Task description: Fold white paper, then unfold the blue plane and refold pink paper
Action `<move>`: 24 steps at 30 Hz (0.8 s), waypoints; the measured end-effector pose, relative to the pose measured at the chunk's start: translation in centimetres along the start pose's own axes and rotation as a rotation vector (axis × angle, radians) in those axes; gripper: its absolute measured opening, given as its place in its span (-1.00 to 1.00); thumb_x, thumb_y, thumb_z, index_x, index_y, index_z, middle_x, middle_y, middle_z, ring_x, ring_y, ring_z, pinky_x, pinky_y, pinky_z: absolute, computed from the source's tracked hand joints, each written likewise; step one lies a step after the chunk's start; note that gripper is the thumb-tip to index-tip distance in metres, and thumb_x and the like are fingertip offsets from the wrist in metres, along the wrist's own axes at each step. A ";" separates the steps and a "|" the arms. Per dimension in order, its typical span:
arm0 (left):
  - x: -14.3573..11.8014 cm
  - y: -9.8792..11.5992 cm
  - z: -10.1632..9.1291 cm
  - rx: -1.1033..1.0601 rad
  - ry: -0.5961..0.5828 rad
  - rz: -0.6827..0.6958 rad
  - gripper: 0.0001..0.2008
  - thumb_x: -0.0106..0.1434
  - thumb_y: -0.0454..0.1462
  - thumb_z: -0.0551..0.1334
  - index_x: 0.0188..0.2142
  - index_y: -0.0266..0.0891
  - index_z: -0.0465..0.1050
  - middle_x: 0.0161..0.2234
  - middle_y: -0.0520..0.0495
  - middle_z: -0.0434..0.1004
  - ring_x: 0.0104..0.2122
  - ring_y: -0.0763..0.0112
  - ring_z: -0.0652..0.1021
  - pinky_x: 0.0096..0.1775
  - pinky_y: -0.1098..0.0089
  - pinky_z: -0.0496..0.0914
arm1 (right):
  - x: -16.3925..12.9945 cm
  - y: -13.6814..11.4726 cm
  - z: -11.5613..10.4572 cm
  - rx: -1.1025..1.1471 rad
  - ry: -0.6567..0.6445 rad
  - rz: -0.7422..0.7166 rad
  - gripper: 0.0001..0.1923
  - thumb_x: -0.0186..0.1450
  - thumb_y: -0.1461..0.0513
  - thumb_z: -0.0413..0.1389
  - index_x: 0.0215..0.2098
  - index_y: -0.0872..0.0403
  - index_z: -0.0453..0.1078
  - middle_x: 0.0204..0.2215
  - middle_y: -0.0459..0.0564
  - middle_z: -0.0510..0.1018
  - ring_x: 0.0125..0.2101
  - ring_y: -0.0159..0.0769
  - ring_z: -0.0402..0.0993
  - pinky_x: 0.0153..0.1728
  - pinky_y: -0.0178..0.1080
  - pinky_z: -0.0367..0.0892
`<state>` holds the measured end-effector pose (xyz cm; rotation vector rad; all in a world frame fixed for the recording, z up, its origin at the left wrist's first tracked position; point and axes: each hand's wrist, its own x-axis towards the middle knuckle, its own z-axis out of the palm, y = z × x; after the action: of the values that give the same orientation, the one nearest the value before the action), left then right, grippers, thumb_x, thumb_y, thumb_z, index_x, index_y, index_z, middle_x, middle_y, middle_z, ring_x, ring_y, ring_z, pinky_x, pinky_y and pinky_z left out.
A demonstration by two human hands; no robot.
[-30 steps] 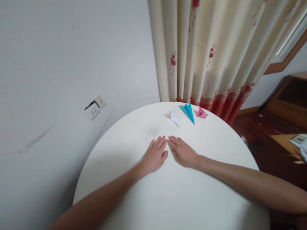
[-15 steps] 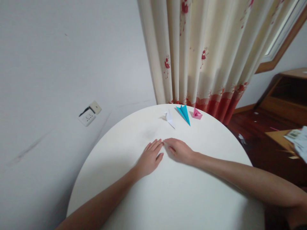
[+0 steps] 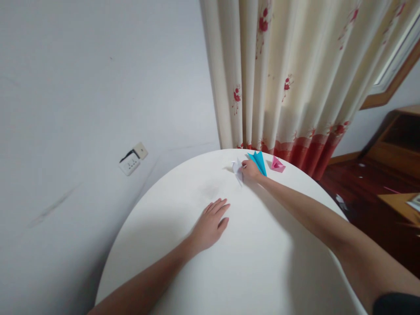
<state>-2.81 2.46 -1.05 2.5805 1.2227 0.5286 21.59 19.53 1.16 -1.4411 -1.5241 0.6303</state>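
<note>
Fingertips of the right hand (image 3: 250,169) close on the white paper figure (image 3: 236,168) at the far edge of the round table (image 3: 249,262); it seems pinched but not lifted. Just right of that grip lie the blue paper dart (image 3: 260,160) and pink paper boat (image 3: 277,164), untouched. Left hand (image 3: 210,224) rests flat and empty, nearer. The fingers hide how firmly the paper is held.

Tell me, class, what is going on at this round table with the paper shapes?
A person sits at a round white table. The right hand is stretched out to the far edge and touches a white folded paper shape; whether it grips it cannot be told. A blue folded paper and a pink one lie just beside it. The left hand lies flat and open on the tabletop, holding nothing.
</note>
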 end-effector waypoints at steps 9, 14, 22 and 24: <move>0.9 1.3 -2.7 -0.456 0.559 -0.177 -0.68 0.35 -0.23 0.15 0.09 -0.15 0.33 0.09 -0.15 0.39 0.12 0.25 0.38 0.16 0.16 0.25 | -10.8 -4.9 -0.6 0.903 -0.477 0.258 -0.77 0.25 0.08 0.18 -0.32 0.08 0.41 -0.42 -0.07 0.47 -0.46 -0.42 0.35 -0.47 -0.39 0.25; -0.1 3.8 -3.1 -0.456 0.506 -0.121 -0.78 0.27 -0.27 0.24 -0.07 -0.16 0.42 -0.13 -0.07 0.51 -0.09 0.32 0.51 -0.01 0.31 0.37 | -16.1 -6.2 -0.2 1.200 -0.561 0.418 -0.77 0.18 0.15 0.31 -0.28 0.09 0.44 -0.43 -0.10 0.48 -0.48 -0.45 0.35 -0.48 -0.40 0.28; -0.3 4.7 -2.5 -0.754 0.460 -0.221 -0.88 0.26 -0.23 0.25 -0.25 -0.23 0.41 -0.36 -0.04 0.54 -0.34 0.40 0.55 -0.26 0.44 0.42 | -18.6 -7.3 0.1 1.066 -0.504 0.259 -0.63 -0.01 0.20 0.41 -0.28 0.10 0.44 -0.40 -0.07 0.56 -0.41 -0.36 0.45 -0.28 -0.27 0.35; -0.2 4.6 -2.7 -0.851 0.424 -0.238 -0.85 0.28 -0.19 0.23 -0.26 -0.24 0.39 -0.36 -0.05 0.54 -0.34 0.39 0.55 -0.28 0.44 0.42 | -18.6 -7.6 0.0 0.996 -0.434 0.242 -0.62 -0.04 0.22 0.40 -0.28 0.09 0.45 -0.40 -0.07 0.58 -0.41 -0.34 0.46 -0.29 -0.26 0.35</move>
<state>-0.86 -0.39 3.01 1.6326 1.0619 1.2555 15.97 0.28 2.61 -0.7197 -1.0395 1.6450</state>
